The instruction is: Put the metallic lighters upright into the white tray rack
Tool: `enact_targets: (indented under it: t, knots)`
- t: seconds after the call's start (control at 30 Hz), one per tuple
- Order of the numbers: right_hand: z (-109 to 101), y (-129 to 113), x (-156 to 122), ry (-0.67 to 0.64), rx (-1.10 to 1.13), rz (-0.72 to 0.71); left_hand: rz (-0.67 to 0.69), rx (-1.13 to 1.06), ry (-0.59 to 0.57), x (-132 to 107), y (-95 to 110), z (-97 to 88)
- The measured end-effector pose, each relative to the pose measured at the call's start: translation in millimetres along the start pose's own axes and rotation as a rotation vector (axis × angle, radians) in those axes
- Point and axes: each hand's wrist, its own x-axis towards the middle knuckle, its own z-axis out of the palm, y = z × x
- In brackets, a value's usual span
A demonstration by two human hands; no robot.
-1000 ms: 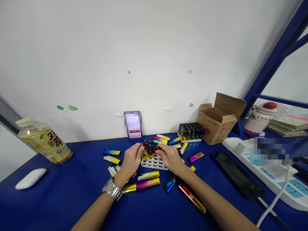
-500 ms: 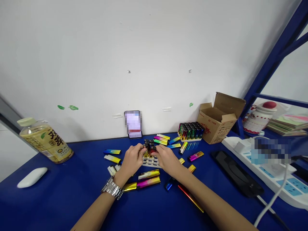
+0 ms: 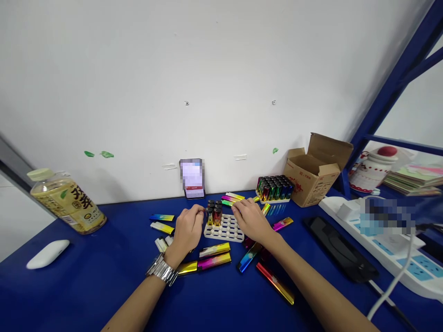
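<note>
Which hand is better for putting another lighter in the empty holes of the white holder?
Probably the right hand: it sits beside the empty holes of the white holder, near the loose pink lighter. The left hand is by the upright lighters.

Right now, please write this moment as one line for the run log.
left hand: beside upright lighters | right hand: open, over white tray | loose lighters: on blue table

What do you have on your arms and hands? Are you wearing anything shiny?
The left hand has a wide silver band of metal links around its wrist. It might be a watch, but no watch face shows. The right hand has nothing on it. Neither hand has a glove, and no sleeves show.
</note>
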Motion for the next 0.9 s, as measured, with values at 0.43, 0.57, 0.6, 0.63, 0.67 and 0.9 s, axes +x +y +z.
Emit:
enact_targets:
  t: [0.43, 0.57, 0.6, 0.63, 0.67, 0.9]
  knots:
    - [8.8, 10.8, 3.9, -0.068, -0.114, 0.151, -0.301, 0.458, -0.041, 21.1, 3.2, -25.4]
    - [13.6, 14.8, 4.4, -0.079, -0.084, 0.216, -0.489, 0.915, -0.113, 25.8, -10.1, -45.5]
    - [14.0, 15.1, 4.8, -0.09, -0.074, 0.224, -0.531, 0.953, -0.124, 25.8, -15.0, -48.4]
    - [13.8, 15.3, 5.2, -0.103, -0.059, 0.233, -0.578, 0.951, -0.164, 25.8, -19.7, -50.3]
    - [13.1, 15.3, 5.6, -0.115, -0.041, 0.244, -0.624, 0.922, -0.211, 26.0, -23.7, -51.1]
    - [9.5, 15.3, 5.1, -0.164, 0.06, 0.182, -0.551, 0.77, -0.401, 31.0, -27.5, -39.6]
